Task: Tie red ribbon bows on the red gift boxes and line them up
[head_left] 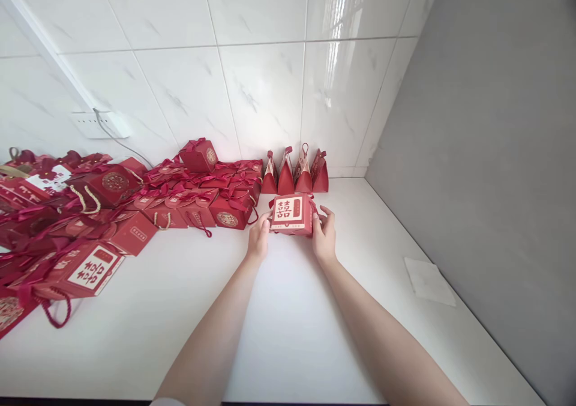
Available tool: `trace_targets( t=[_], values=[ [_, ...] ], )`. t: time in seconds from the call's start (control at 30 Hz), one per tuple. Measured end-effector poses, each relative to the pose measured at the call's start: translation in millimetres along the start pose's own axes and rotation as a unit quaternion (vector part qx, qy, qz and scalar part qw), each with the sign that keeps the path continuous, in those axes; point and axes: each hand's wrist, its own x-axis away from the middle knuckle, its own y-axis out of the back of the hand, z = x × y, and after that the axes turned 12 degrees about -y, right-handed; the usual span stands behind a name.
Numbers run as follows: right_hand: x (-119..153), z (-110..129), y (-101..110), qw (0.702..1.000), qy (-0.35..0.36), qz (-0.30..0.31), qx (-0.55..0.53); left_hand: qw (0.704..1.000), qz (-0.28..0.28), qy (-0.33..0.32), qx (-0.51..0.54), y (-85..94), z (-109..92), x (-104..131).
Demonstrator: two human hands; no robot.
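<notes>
Between my two hands is a red gift box with a cream panel bearing a red double-happiness character. My left hand grips its left side, thumb toward me. On the opposite side, my right hand holds the box with thumb and fingers against the edge. The box is tilted so that its panel faces me; whether its base touches the table cannot be made out. Just behind it stand several red triangular gift boxes with loop handles, in a row by the wall.
Many red gift boxes with ribbons are packed together along the wall to the left. A white tissue lies at the right on the white table. A grey panel borders the right side. A socket strip with a cable is on the tiled wall.
</notes>
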Motion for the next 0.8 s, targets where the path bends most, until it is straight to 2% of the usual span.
trace_targets(
  t=[0.07, 0.17, 0.37, 0.43, 0.5, 0.63, 0.7, 0.8],
  values=[
    [3.0, 2.8, 0.3, 0.996, 0.075, -0.028, 0.027, 0.998, 0.041, 0.018, 0.05, -1.8, 3.9, -1.3],
    [7.8, 5.6, -1.6, 0.985, 0.16, -0.029, 0.061, 0.989, 0.085, 0.048, 0.107, -4.7, 6.1, -4.0],
    [16.3, 6.0, -6.8, 0.968, 0.226, 0.032, 0.107, 0.988, -0.005, 0.124, 0.096, -1.7, 11.7, -8.6],
    [17.1, 6.6, -6.3, 0.972, 0.213, 0.035, 0.097, 0.983, -0.012, 0.136, 0.123, -0.5, 15.2, -9.3],
    [16.2, 7.3, -4.6, 0.982, 0.167, 0.048, 0.078, 0.975, -0.016, 0.152, 0.161, 0.5, 15.5, -10.6],
    [13.6, 7.5, -2.6, 0.983, 0.048, 0.157, 0.085, 0.932, -0.027, 0.232, 0.277, 6.7, 5.5, -15.0],
    [14.1, 7.1, -3.5, 0.974, 0.028, 0.2, 0.098, 0.912, -0.012, 0.259, 0.319, 12.4, 0.0, -17.3],
    [15.7, 7.0, -5.6, 0.973, 0.017, 0.217, 0.079, 0.9, 0.028, 0.279, 0.334, 19.4, -3.2, -19.2]
  ],
)
